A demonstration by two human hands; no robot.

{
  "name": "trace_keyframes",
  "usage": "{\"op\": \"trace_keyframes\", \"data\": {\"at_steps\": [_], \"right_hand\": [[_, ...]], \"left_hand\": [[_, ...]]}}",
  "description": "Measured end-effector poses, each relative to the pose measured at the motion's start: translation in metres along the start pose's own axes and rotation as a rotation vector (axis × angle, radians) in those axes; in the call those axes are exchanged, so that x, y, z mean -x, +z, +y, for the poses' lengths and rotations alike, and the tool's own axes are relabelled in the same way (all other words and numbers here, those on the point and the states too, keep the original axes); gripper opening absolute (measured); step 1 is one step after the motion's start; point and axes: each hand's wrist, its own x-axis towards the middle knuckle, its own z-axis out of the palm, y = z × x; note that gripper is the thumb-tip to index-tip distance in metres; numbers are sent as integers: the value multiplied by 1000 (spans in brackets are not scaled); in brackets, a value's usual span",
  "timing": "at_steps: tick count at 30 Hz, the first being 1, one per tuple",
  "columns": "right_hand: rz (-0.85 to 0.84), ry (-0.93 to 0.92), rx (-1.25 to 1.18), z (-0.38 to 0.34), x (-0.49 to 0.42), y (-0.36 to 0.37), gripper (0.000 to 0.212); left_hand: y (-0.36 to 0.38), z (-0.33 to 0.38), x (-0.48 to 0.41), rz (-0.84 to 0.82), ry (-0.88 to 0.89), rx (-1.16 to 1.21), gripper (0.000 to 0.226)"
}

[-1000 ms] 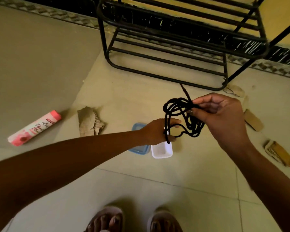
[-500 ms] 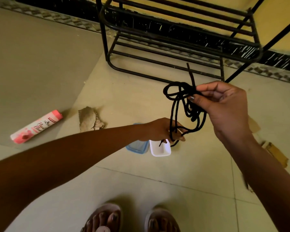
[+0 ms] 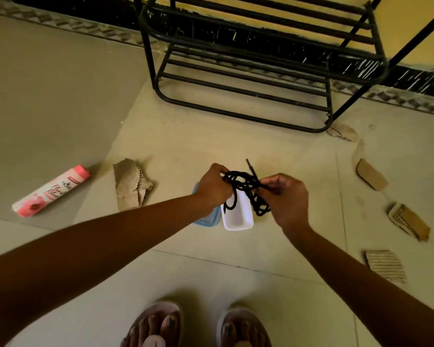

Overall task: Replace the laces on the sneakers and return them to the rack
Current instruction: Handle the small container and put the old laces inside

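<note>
- Both hands are on the lace, yes?
- Yes. The left hand (image 3: 214, 186) has its fingers curled into the loops of the black lace (image 3: 246, 189). The right hand (image 3: 285, 199) pinches the bundle from the other side, and one stiff tip pokes up between them. The lace hangs in the air just over a white tub (image 3: 237, 219), which sits on the floor touching a blue plastic piece (image 3: 207, 219).
- So how far along would you say?
- Early, I judge. The lace is a tangled coil, not drawn out straight, and no sneaker shows anywhere in view. The rack (image 3: 148, 51) stands by the wall beyond, and the shelves I can see carry no shoes.
- What's left, then?
- Nearly all of it. Work the coil loose, thread it through a sneaker, do the other one, then set the pair on the rack. Whether the old laces are out already, I cannot tell.
- Anything else around?
- A pink bottle (image 3: 52, 190) lies on the floor to the left, with cardboard scraps (image 3: 132, 184) scattered about. The person's sandalled feet (image 3: 156, 324) are at the bottom edge.
</note>
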Motion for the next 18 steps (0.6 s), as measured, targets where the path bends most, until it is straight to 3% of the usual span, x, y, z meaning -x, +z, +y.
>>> {"op": "trace_keyframes", "data": {"at_steps": [5,9,11,14,18], "right_hand": [[-79,24,117,20,8,14,21],[-119,-72,317,30,8,27,6],[-143,-138,399,33,9,35,8],[-127,-217,566,36,7,41,12],[-56,-254,803,41,7,44,5]], "left_hand": [[0,-2,11,25,3,64,23],[-5,0,9,-9,2,-21,15],[-4,-1,7,-46,26,-63,22],[-1,-7,8,-91,196,-298,32],[-3,-23,3,-33,374,-549,27]]}}
